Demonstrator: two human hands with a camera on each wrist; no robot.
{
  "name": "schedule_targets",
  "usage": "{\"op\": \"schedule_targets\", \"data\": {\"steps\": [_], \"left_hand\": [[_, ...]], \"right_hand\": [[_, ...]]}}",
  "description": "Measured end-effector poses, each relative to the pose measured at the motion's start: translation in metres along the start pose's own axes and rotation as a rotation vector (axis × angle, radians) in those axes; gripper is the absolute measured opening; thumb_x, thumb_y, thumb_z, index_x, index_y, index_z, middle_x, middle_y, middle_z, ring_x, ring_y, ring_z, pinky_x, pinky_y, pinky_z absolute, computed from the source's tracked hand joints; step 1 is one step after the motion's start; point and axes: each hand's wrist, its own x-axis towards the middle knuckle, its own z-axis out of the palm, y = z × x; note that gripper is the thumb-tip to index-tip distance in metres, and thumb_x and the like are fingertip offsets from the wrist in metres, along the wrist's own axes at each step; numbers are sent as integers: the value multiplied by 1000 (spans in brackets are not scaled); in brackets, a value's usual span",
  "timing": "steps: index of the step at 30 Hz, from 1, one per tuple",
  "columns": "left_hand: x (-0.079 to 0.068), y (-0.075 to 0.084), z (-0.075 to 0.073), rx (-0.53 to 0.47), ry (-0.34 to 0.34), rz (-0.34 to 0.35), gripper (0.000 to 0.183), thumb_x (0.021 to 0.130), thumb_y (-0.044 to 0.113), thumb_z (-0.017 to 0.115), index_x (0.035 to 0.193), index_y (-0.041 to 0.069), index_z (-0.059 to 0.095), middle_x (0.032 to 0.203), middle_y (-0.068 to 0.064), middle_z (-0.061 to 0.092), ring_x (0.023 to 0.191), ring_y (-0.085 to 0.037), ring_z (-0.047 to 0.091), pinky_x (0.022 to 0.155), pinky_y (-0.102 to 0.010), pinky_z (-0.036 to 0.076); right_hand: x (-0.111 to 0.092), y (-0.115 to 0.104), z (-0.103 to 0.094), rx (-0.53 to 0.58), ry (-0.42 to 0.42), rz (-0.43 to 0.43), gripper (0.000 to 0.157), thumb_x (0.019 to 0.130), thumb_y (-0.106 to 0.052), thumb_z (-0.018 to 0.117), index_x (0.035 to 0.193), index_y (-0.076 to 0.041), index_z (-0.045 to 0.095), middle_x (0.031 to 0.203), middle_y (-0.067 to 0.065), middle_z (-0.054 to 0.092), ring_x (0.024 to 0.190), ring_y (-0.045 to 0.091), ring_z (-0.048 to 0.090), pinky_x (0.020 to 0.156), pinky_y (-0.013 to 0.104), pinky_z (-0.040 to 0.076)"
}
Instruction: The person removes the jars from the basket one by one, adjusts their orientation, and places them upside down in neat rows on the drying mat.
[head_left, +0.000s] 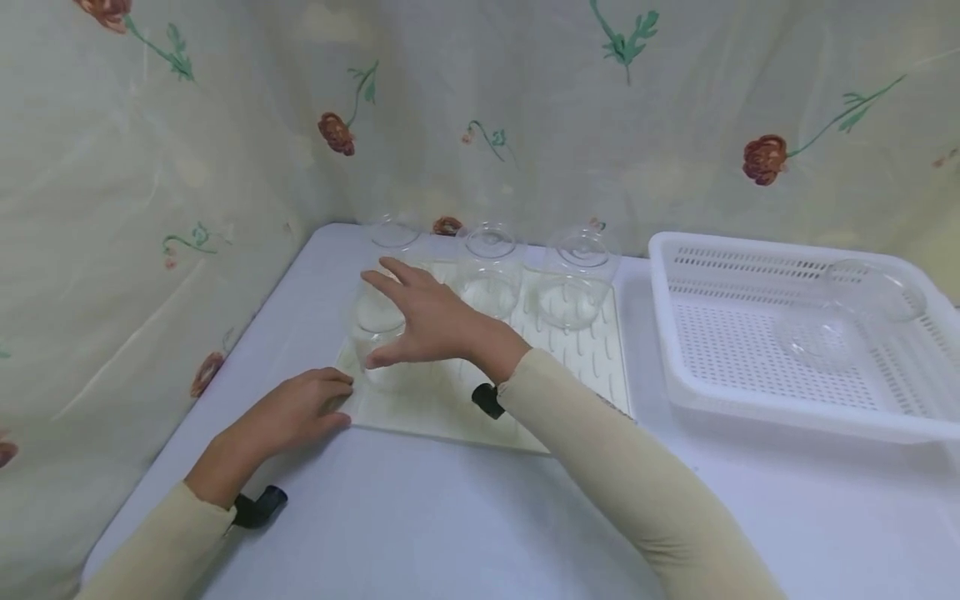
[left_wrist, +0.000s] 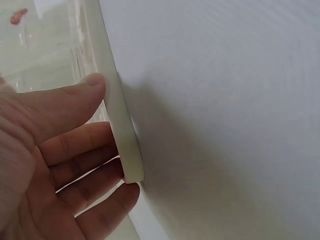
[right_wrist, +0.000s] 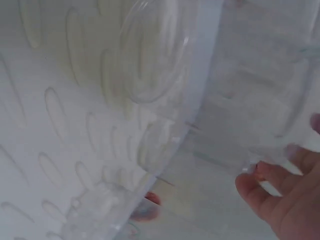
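Clear glass cups stand on a cream draining mat with raised oblong ridges. In the back row are a middle cup and a right cup; a left cup is partly hidden. My right hand spreads thumb and fingers about a front-left cup; whether they touch it is unclear. The right wrist view catches the right hand at lower right. My left hand holds the mat's front-left corner, and the left wrist view has its thumb against the thick edge.
A white perforated basket stands to the right on the white-covered table. Inside it lies a clear glass cup. Flower-patterned curtain borders the table's back and left sides.
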Motion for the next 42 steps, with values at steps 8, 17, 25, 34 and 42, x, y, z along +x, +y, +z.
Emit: {"op": "schedule_targets", "data": {"steps": [8,17,25,34,42], "left_hand": [[-5,-1,2,-23,-16,-71,40,88,17,74,122,-4,67,133,-20,62,126,-39,57,105,-52,48],[-9,-1,1,-28,-5,-39,40,86,16,75,120,-4,67,129,-19,64,122,-38,60,101,-50,51],[-12,-3,4,-46,-45,-35,42,86,18,75,121,-4,67,129,-19,64,121,-39,60,101,-51,50],[-19,-3,0,-69,-53,-70,44,87,17,75,123,-5,65,133,-22,61,125,-42,57,102,-54,49],[-17,-4,-6,-71,-59,-63,46,86,18,75,124,-6,65,134,-23,60,126,-43,56,103,-55,48]], "right_hand": [[-66,-14,-17,-80,127,-130,82,88,-42,73,155,-19,31,166,9,18,151,30,28,118,54,35],[-143,1,-39,-147,180,-112,78,87,-38,75,152,-19,37,166,7,20,150,29,30,115,56,38],[-209,39,-68,-184,250,33,75,84,-31,79,149,-16,42,163,14,25,146,40,32,108,65,40],[-266,114,-123,-205,376,418,81,83,-24,81,150,-7,39,163,22,21,144,51,26,101,78,34],[-305,190,-154,-231,381,686,80,92,-25,69,153,3,25,162,32,10,142,58,17,93,80,32]]}}
